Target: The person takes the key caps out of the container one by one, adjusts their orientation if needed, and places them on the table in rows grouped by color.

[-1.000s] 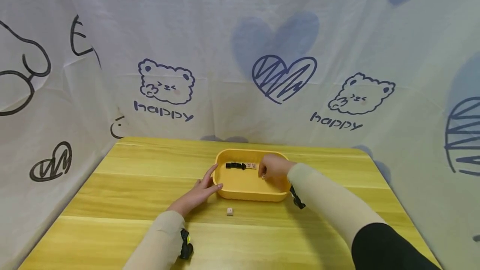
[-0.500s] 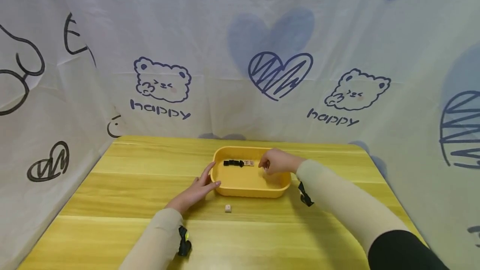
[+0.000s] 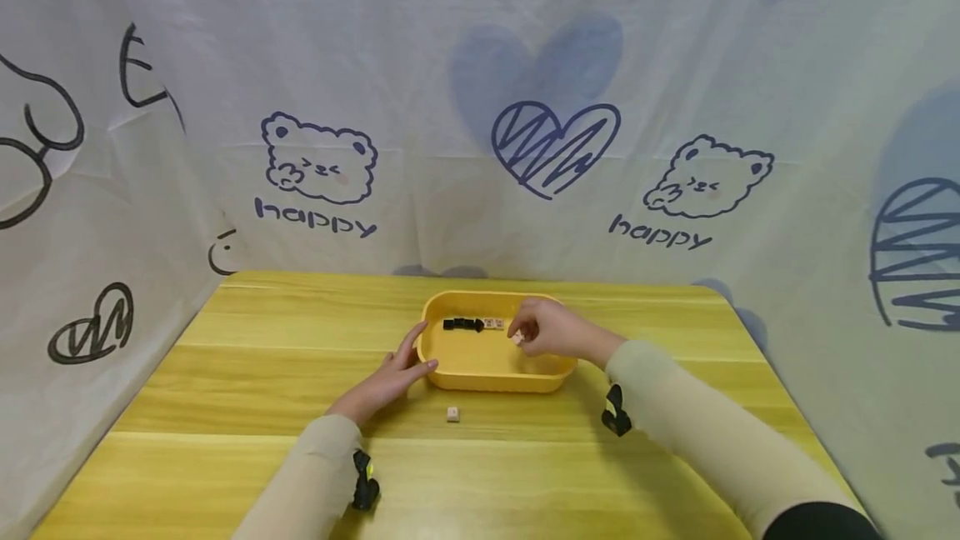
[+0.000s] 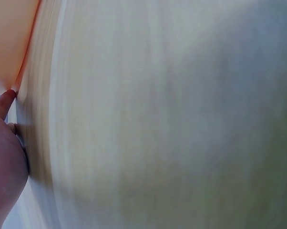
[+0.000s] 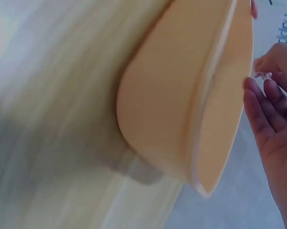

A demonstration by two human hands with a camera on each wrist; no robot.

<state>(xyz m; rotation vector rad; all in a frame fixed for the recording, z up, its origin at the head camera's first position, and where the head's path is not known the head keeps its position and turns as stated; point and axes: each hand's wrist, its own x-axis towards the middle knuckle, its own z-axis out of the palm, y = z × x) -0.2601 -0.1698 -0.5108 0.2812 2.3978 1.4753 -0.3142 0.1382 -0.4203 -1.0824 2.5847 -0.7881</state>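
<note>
Pinching a white piece point(image 3: 517, 339) between thumb and fingertips, the right hand point(image 3: 557, 330) is over the right half of the tray point(image 3: 476, 362) in the head view; its tips are parted only by that piece. Just to the left, near the tray's far wall, a row runs from left to right: black pieces point(image 3: 462, 324), then two white tiles point(image 3: 493, 324) with marks too small to read. The left hand point(image 3: 384, 386) is at the tray's left end, thumb and forefinger spread wide, the thumb touching the near corner and the finger resting on the side wall. A loose cube point(image 3: 453, 415) lies on the table point(image 3: 262, 357) in front of the tray, apart from it and from both hands. Behind the table hangs a white cloth point(image 3: 442, 215) printed with hearts, bears and the word "happy". The sleeves point(image 3: 678, 411) are pale, with a black fitting point(image 3: 617, 412) at each wrist.

In the left wrist view, the tray fills the upper left corner and a fingertip touches its lower end. Most of the left hand is out of frame, so its spread cannot be told from here; table grain takes up the rest.

In the right wrist view, the right hand is beside the rim, thumb and forefinger nipping the blurred piece, the other fingers loosely bent. Part of the cloth's lettering shows behind.
</note>
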